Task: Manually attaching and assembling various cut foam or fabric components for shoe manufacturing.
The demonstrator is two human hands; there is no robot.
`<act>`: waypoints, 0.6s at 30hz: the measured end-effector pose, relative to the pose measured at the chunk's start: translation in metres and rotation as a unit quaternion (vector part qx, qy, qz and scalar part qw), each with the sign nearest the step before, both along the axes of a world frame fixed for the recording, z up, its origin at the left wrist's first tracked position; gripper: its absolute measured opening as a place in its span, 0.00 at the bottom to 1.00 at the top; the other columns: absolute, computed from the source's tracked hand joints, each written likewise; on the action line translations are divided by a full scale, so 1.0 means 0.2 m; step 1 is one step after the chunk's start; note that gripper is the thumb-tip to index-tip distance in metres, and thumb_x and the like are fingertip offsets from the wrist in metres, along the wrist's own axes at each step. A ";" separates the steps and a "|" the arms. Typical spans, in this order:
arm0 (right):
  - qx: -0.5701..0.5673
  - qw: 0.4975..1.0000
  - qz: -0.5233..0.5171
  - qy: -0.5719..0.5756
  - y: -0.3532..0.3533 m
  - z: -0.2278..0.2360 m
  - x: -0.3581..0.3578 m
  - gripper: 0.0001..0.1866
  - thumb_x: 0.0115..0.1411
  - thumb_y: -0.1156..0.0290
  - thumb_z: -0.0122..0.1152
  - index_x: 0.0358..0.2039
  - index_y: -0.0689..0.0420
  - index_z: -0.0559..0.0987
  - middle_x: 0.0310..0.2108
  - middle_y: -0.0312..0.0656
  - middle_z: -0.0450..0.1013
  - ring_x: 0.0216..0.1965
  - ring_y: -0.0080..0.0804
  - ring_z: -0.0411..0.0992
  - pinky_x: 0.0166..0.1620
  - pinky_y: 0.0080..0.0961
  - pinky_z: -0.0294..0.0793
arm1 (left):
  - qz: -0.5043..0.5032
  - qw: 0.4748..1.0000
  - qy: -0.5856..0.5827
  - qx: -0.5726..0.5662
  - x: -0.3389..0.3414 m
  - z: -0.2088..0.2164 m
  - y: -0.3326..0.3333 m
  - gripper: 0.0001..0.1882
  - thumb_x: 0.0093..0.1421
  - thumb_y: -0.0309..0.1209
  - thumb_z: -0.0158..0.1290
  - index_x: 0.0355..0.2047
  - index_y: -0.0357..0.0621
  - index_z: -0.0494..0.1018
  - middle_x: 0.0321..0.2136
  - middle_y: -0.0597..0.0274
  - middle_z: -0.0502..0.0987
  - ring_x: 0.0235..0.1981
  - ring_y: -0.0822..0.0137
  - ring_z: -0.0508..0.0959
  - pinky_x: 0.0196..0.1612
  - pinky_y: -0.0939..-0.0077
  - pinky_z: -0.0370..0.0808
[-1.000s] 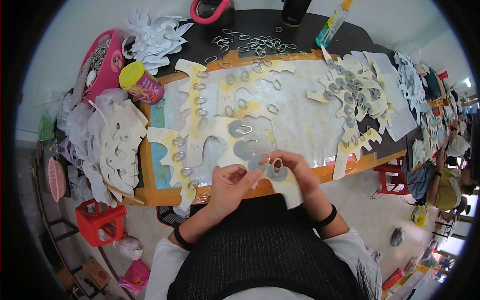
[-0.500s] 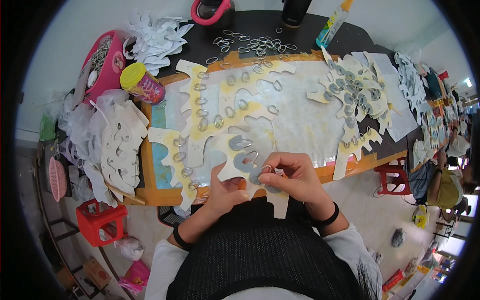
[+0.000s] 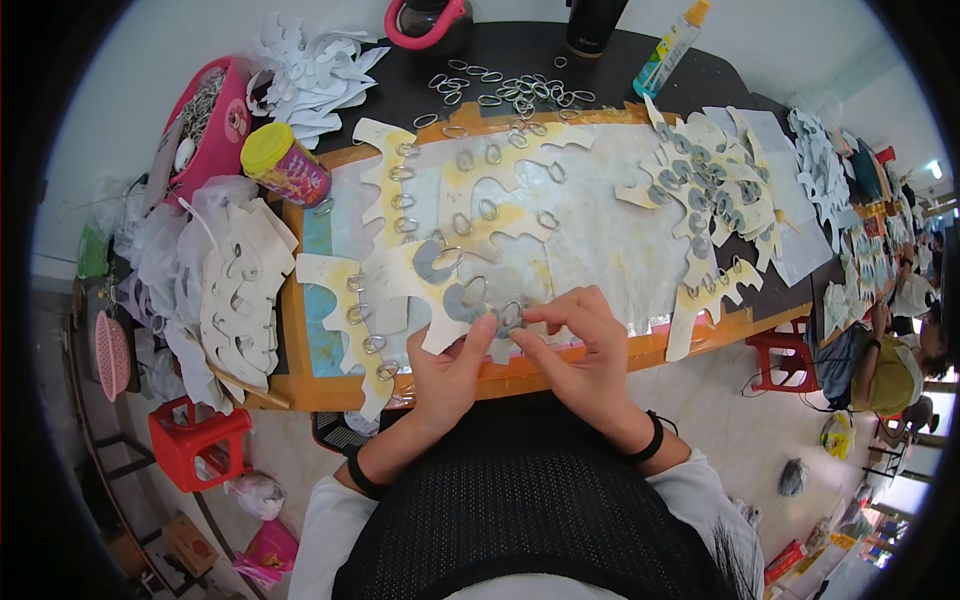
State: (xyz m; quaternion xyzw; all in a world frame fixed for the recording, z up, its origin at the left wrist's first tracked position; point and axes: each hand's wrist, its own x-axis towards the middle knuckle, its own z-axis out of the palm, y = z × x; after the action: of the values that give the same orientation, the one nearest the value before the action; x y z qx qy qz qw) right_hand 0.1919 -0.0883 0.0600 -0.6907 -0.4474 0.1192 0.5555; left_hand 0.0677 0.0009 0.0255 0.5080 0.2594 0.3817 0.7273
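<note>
My left hand (image 3: 447, 372) grips the lower edge of a cream scalloped cut piece (image 3: 437, 310), thumb on top. Grey round patches (image 3: 433, 260) and metal oval rings (image 3: 474, 293) run along this piece, which is tilted over the near edge of the work surface. My right hand (image 3: 585, 350) pinches its right part between thumb and forefinger, beside a grey patch and an upright ring (image 3: 511, 314). The far end of the piece under the fingers is partly hidden. Several similar yellow-smeared pieces (image 3: 383, 180) with rings lie flat ahead.
Loose rings (image 3: 525, 92) lie at the back. Finished-looking patched pieces are heaped (image 3: 710, 180) at right. On the left stand a yellow-lidded tub (image 3: 287, 165), a pink basket (image 3: 228, 130) and stacked cream pieces (image 3: 245, 290). A spray bottle (image 3: 668, 50) and black cup (image 3: 592, 25) stand behind.
The held piece has shifted up and left and turned, its lower tail no longer hanging in front of me. My right hand's fingers have spread somewhat and stay at the ring end.
</note>
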 end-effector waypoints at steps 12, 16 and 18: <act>0.070 0.997 0.006 -0.044 0.03 -0.06 -0.06 0.07 0.47 0.81 0.68 0.26 0.60 0.78 0.24 0.40 0.73 0.26 0.33 0.70 0.28 0.24 0.68 | 0.025 0.999 0.034 0.002 0.00 0.03 -0.02 0.08 0.61 0.23 0.54 0.40 0.34 0.73 0.34 0.61 0.78 0.32 0.77 0.76 0.34 0.84 0.74; 0.086 0.994 0.010 -0.061 0.02 -0.06 -0.06 0.07 0.47 0.81 0.67 0.25 0.60 0.76 0.24 0.40 0.72 0.26 0.33 0.70 0.29 0.24 0.67 | 0.029 0.998 0.047 -0.043 0.00 0.03 -0.01 0.07 0.61 0.23 0.54 0.40 0.34 0.73 0.34 0.61 0.78 0.33 0.77 0.77 0.35 0.83 0.74; 0.062 0.998 0.013 0.010 0.02 -0.06 -0.07 0.08 0.48 0.81 0.67 0.26 0.59 0.75 0.25 0.39 0.71 0.26 0.32 0.70 0.29 0.24 0.67 | 0.039 0.998 0.010 -0.048 0.01 0.01 -0.01 0.08 0.61 0.22 0.54 0.40 0.34 0.73 0.34 0.61 0.78 0.34 0.76 0.77 0.36 0.82 0.74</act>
State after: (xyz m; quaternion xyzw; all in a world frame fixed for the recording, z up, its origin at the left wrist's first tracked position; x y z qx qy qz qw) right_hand 0.1788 -0.0852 0.0486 -0.6478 -0.4574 0.1049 0.6002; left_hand 0.0701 -0.0020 0.0284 0.4655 0.3042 0.3917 0.7330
